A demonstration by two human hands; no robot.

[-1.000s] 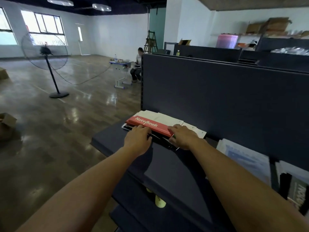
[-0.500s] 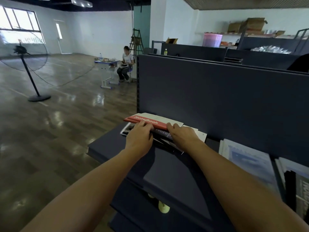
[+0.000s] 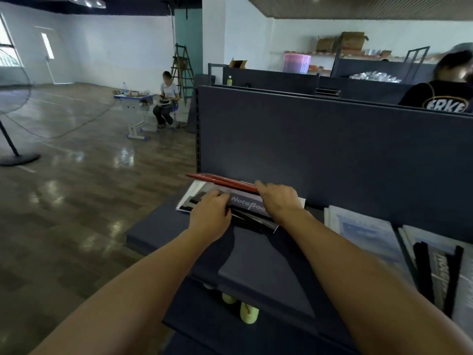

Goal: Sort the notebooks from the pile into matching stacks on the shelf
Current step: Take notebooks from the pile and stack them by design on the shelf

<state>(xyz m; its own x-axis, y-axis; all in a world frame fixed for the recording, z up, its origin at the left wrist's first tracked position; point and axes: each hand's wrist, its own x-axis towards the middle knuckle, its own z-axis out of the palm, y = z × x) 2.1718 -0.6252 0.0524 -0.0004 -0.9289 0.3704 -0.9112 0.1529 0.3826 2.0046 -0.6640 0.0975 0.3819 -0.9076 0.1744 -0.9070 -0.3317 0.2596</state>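
Observation:
A pile of notebooks (image 3: 190, 198) lies at the left end of the dark shelf (image 3: 158, 231), against the shelf's back panel. My right hand (image 3: 279, 201) grips the right end of a thin red notebook (image 3: 225, 181) and holds it lifted above the pile, seen nearly edge-on. Beneath it shows a grey cover lettered "Notebook" (image 3: 247, 205). My left hand (image 3: 212, 213) rests on the pile's near edge, its fingers pressing on a black cover.
Right of the pile lie a blue-and-white stack (image 3: 363, 231) and a black-and-white stack (image 3: 440, 267). Yellow-green items (image 3: 248, 313) sit on the shelf below. A person in a black shirt (image 3: 445, 98) stands behind the panel. Another person (image 3: 166, 98) sits at a far desk.
The red notebook has come up off the pile in my right hand and uncovered the grey cover. My left hand stays on the pile. The view has swung right.

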